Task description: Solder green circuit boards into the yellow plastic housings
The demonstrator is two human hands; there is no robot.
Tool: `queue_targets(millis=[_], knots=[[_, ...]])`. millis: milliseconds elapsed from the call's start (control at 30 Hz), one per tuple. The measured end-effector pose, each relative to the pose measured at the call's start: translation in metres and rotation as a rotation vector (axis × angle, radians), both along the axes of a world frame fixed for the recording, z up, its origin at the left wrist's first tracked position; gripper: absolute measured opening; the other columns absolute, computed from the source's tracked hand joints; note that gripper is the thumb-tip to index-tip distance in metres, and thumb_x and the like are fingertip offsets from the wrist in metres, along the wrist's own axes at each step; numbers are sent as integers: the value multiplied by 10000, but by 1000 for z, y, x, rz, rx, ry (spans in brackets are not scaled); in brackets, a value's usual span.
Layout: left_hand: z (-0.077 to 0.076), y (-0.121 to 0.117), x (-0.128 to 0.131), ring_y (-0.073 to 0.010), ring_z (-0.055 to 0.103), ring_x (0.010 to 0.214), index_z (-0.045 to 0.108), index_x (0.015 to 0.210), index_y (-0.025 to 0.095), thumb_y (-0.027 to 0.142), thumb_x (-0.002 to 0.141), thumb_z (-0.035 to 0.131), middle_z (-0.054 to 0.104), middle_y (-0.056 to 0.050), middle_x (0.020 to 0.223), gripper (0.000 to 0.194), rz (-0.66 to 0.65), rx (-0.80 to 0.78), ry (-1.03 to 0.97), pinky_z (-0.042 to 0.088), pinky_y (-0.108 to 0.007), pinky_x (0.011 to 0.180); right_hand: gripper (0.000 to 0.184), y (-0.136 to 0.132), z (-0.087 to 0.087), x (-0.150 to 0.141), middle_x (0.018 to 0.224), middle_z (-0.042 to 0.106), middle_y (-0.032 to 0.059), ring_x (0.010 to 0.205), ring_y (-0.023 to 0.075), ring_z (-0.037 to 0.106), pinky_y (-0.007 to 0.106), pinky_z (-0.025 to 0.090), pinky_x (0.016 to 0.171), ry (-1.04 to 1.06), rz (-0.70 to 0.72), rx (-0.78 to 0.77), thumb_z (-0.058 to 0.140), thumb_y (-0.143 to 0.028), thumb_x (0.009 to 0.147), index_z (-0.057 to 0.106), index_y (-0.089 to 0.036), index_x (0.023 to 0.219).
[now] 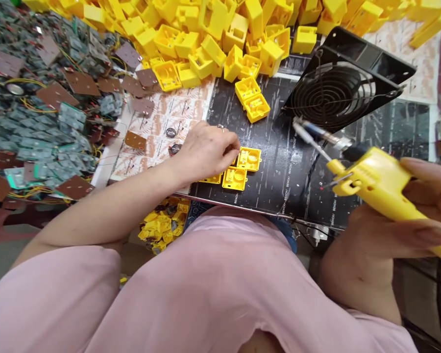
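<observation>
My right hand (400, 220) is wrapped round a yellow soldering iron (385, 176) with a trigger-like body. Its metal tip points up and left, above the bench and near the fan. Over a small group of open yellow plastic cases (234, 178) lies my left hand (211, 149), a ring on one finger. Its thumb and fingers are curled together at the edge of another yellow case (250, 158). Whatever they pinch is hidden. Small metal parts show inside these cases. Two round dark speaker-like discs (171, 132) lie beside the left hand.
A black fan (332, 90) stands at the back right. Yellow cases (206, 54) are heaped along the far side, two of them (256, 107) lying nearer. Circuit boards and wired parts (51, 132) pile up at left. Below the bench edge are more yellow pieces (163, 225).
</observation>
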State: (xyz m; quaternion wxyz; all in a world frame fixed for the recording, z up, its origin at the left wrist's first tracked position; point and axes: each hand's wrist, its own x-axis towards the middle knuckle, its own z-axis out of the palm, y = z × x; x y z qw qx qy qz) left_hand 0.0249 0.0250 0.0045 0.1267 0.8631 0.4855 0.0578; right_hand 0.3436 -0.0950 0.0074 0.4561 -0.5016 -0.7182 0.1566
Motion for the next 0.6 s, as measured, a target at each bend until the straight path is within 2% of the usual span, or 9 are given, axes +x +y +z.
queue_targets(millis=[67, 167, 267, 333, 467, 600], knots=[[-5, 0, 5, -262, 750, 903, 798, 960, 186, 284, 948, 533, 803, -96, 894, 283, 2, 2, -4, 522, -449, 961, 559, 2, -2, -15, 1114, 809, 52, 912, 259, 805, 371, 672, 704, 7, -9, 2, 793, -616, 906, 684, -327, 1372], [-6, 1, 9, -263, 742, 911, 784, 948, 180, 283, 941, 535, 788, -91, 882, 270, 13, -2, 10, 510, -451, 973, 466, 7, -13, -39, 1059, 813, 40, 872, 253, 801, 374, 677, 684, 0, -32, 26, 844, -535, 877, 724, -312, 1268], [-3, 4, 12, -262, 732, 903, 775, 937, 175, 280, 936, 530, 772, -89, 863, 266, 5, -25, 61, 507, -443, 971, 397, 13, -26, -48, 969, 815, 12, 734, 204, 775, 322, 638, 585, -5, -56, 151, 865, -377, 873, 726, -300, 1237], [0, 6, 14, -258, 725, 880, 775, 935, 175, 278, 933, 527, 764, -87, 842, 268, -7, -40, 92, 510, -440, 968, 350, 17, -31, -47, 891, 807, -9, 661, 179, 754, 287, 606, 529, -2, -5, 245, 868, -277, 863, 727, -284, 1183], [4, 8, 18, -263, 727, 886, 776, 940, 176, 285, 928, 531, 765, -88, 843, 268, -28, -53, 134, 514, -444, 985, 270, 25, -27, -48, 784, 783, -44, 640, 165, 761, 252, 602, 522, -86, 82, 283, 895, -185, 822, 700, -273, 986], [6, 10, 20, -274, 736, 925, 772, 939, 172, 283, 922, 525, 774, -88, 876, 271, -61, -42, 178, 505, -462, 1028, 275, 34, -16, -55, 755, 781, -51, 605, 147, 749, 232, 568, 482, -185, 142, 326, 922, -216, 812, 672, -269, 911]])
